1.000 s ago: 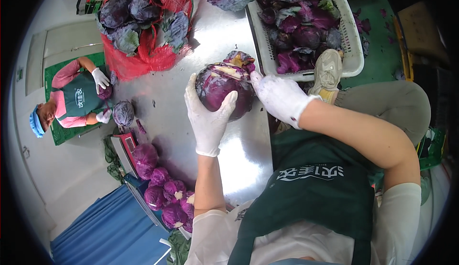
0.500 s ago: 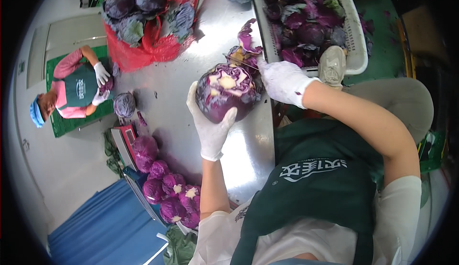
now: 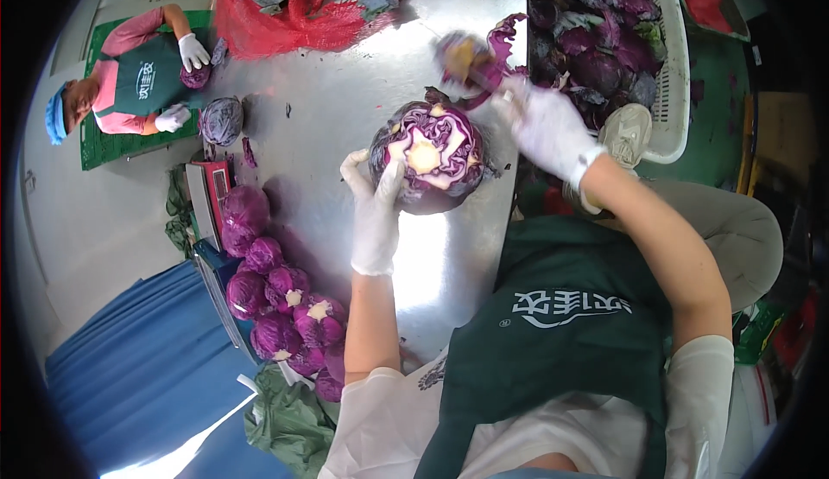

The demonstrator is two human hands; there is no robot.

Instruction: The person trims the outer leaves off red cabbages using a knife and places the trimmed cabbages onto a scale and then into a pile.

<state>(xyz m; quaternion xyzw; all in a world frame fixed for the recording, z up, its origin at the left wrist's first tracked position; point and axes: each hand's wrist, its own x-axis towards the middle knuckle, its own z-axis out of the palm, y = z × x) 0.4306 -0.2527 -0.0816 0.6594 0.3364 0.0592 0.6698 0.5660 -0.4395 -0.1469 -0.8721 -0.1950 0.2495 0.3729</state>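
Observation:
A red cabbage (image 3: 440,187) rests on the steel table, its cut face with the pale core turned up. My left hand (image 3: 376,207), white-gloved, grips its left side, with the thumb on the cabbage near the cut face. My right hand (image 3: 553,129), also gloved and smeared by motion, is closed on a knife at the table's right edge; the blade is barely visible in the blur. Just beyond the knife, a trimmed cabbage stump (image 3: 462,57) with a yellowish cut end and a curl of purple leaf (image 3: 505,38) show at the table edge.
A white crate (image 3: 678,73) of purple leaves stands right of the table (image 3: 332,116). Red netting (image 3: 285,34) with cabbages lies at the far side. Several trimmed cabbages (image 3: 276,335) are piled at lower left. Across the table, a person (image 3: 142,77) handles another cabbage.
The cabbage's cut face has turned more upward, and my left thumb has shifted along it. My right hand has moved away from the cabbage with the knife. The whole view has shifted.

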